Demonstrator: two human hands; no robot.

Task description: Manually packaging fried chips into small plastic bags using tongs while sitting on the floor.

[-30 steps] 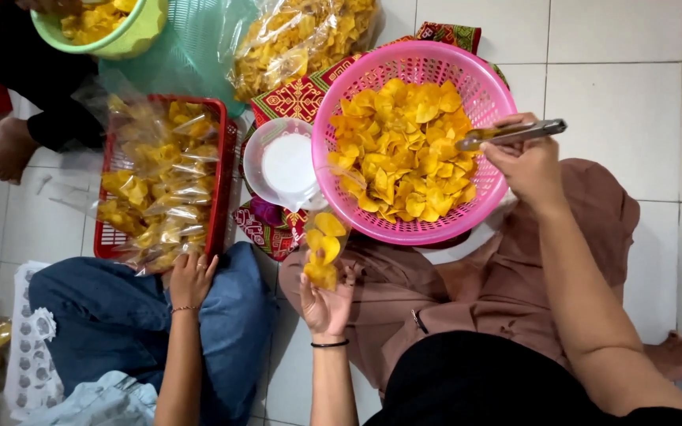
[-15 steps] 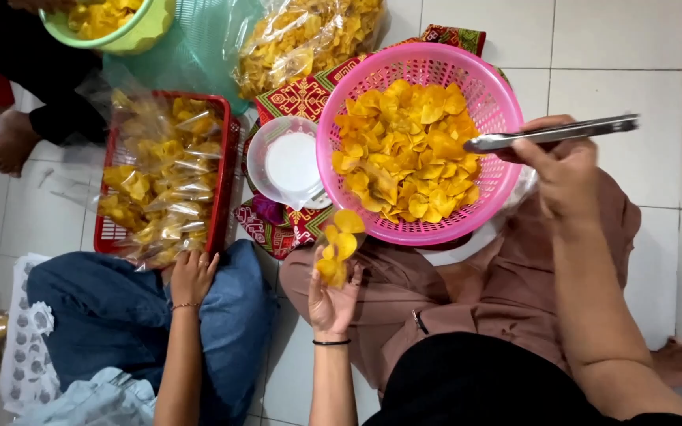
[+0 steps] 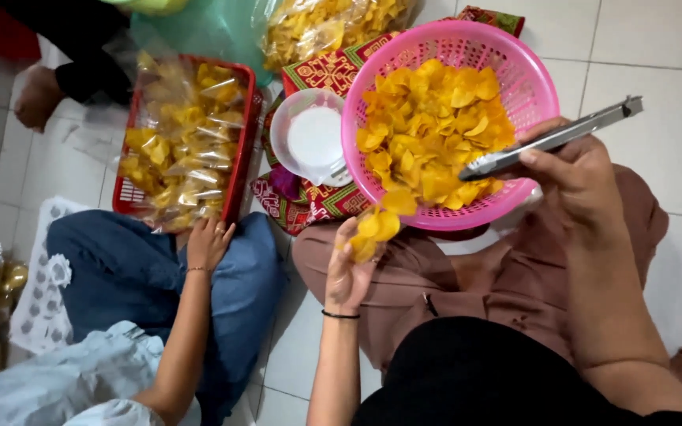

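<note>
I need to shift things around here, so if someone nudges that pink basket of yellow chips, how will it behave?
The pink basket looks like thin perforated plastic, so probably light and a bit flexible. It rests partly on a lap, so it may tip. The yellow chips heaped inside look brittle and loose; a hard push could spill or crack some.

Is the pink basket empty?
No, the pink basket is heaped with yellow chips, and the right hand holds metal tongs over its rim.

The person wears a black top and dusty-pink trousers. Both forearms are bare. A thin black band circles the left wrist.
</note>
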